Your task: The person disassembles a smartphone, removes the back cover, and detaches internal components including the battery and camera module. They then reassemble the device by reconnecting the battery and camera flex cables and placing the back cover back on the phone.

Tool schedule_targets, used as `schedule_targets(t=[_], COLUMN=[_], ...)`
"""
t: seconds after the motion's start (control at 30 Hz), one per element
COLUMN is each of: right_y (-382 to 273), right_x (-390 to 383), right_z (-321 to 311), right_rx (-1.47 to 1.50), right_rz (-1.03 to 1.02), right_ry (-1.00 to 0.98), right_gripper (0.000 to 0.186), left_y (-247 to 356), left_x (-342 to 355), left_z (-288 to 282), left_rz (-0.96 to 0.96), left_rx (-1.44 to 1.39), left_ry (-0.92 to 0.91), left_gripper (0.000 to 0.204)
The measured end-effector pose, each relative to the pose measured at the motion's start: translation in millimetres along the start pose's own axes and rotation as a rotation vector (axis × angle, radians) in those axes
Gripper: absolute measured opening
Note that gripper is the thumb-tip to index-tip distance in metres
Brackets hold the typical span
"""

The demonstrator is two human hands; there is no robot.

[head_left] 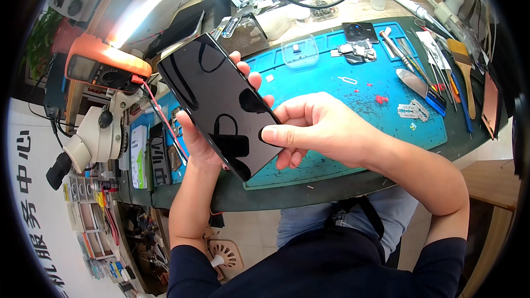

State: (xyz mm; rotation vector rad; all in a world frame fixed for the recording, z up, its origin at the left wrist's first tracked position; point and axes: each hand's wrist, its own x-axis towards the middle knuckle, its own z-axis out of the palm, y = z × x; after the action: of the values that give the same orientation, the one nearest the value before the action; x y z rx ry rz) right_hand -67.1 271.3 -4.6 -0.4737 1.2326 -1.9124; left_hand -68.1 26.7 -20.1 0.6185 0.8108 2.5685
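Observation:
A large black smartphone (212, 99) is held up above the bench, tilted, its dark glossy screen facing me and reflecting the lamp and hands. My left hand (199, 140) is wrapped round it from behind, the thumb along the left edge and the fingertips showing past the right edge. With my right hand (312, 129) I grip the lower right edge, thumb pressed on the glass and the other fingers behind. A blue repair mat (342, 127) lies beneath. On it are a SIM eject pin (347, 80), razor blades (413, 111) and a small clear box (300, 52).
An orange multimeter (105, 66) and a white microscope arm (99, 132) stand at the left. Tweezers, a brush (462, 60) and a broad blade (414, 84) lie at the right. Small metal parts (354, 51) and a dark square module (360, 32) sit at the back.

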Motion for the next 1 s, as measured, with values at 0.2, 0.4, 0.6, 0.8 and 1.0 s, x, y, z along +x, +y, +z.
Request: schedule_targets(t=[0.2, 0.4, 0.6, 0.8, 1.0], right_y=[0, -2, -2, 0, -1], right_x=[0, -1, -1, 0, 0], right_z=[0, -1, 1, -1, -1], right_rx=[-0.016, 0.005, 0.017, 0.044, 0.039], right_rz=[0.008, 0.009, 0.017, 0.024, 0.012], right_ry=[0.008, 0.004, 0.031, 0.028, 0.021], right_gripper=[0.035, 0.035, 0.036, 0.036, 0.034], left_y=[-1, 0, 0, -1, 1], left_x=[0, 0, 0, 1, 1], left_z=[-1, 1, -2, 4, 9], left_rz=[0.005, 0.006, -0.013, -0.011, -0.022], left_rx=[0.013, 0.062, 0.0, 0.103, 0.241], left_ry=[0.023, 0.046, 0.025, 0.088, 0.134], left_gripper=[0.121, 0.12, 0.118, 0.118, 0.119])
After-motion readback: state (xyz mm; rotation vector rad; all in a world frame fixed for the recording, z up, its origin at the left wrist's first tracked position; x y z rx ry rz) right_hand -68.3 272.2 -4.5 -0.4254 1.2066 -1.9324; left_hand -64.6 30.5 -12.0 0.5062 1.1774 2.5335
